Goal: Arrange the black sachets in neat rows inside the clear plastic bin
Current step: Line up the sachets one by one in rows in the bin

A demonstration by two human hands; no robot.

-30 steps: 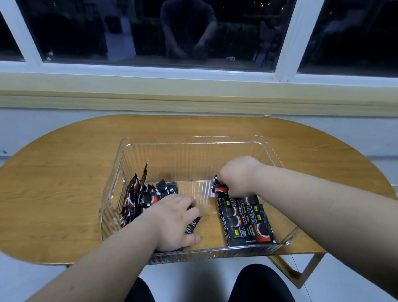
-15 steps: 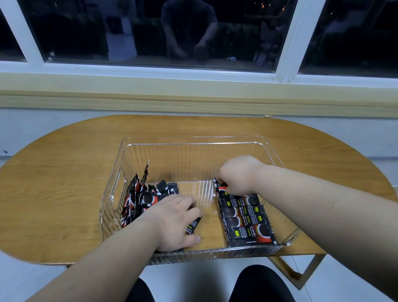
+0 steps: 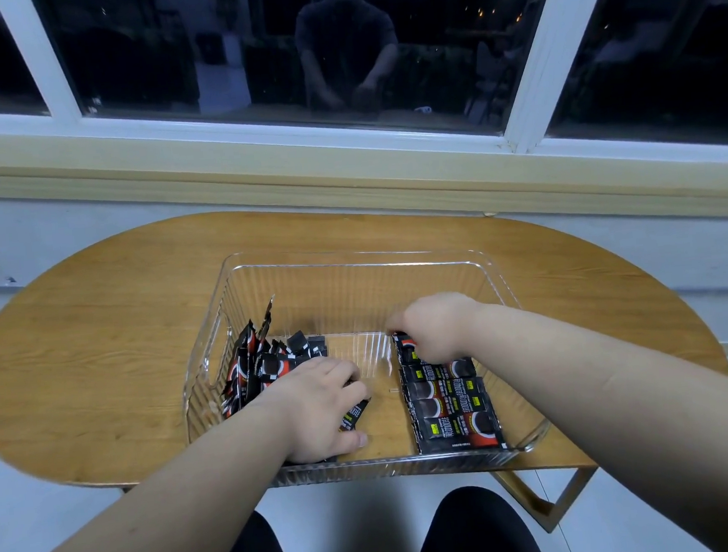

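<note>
Pinching top sachet of row w/ right grip; left grip curled round loose sachet, both in bin on desk.

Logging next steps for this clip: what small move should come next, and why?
Probably the left hand carries its sachet across to the far end of the neat row, where the right hand is; the loose pile on the bin's left is unsorted.
</note>
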